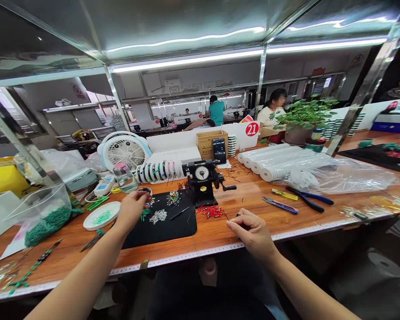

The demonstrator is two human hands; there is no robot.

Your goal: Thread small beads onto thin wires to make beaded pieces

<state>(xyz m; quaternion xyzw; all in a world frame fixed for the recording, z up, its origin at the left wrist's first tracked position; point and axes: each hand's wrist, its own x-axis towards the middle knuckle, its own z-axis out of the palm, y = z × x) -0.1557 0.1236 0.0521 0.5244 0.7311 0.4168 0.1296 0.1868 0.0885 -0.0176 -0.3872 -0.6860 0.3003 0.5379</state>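
My left hand [131,210] hangs over the far edge of a black work mat [160,229], its fingertips at a small round dish [145,191]. Whether it holds anything is hidden. My right hand [251,233] sits over the orange wooden bench top [250,200], pinching a thin dark wire [237,215] between finger and thumb. Just left of it lies a heap of small red-and-black wire pieces [212,212]. Small coloured beads [173,198] and a silvery heap [158,216] lie on the mat. A black dial-gauge bench tool [202,178] stands behind it.
Blue-handled pliers [308,198] and pink-handled cutters [280,205] lie to the right, by plastic-wrapped white rolls [276,161]. A white plate of green pieces [102,216] and a bag of green pieces [46,224] are left. A co-worker [271,109] sits beyond a potted plant [302,118].
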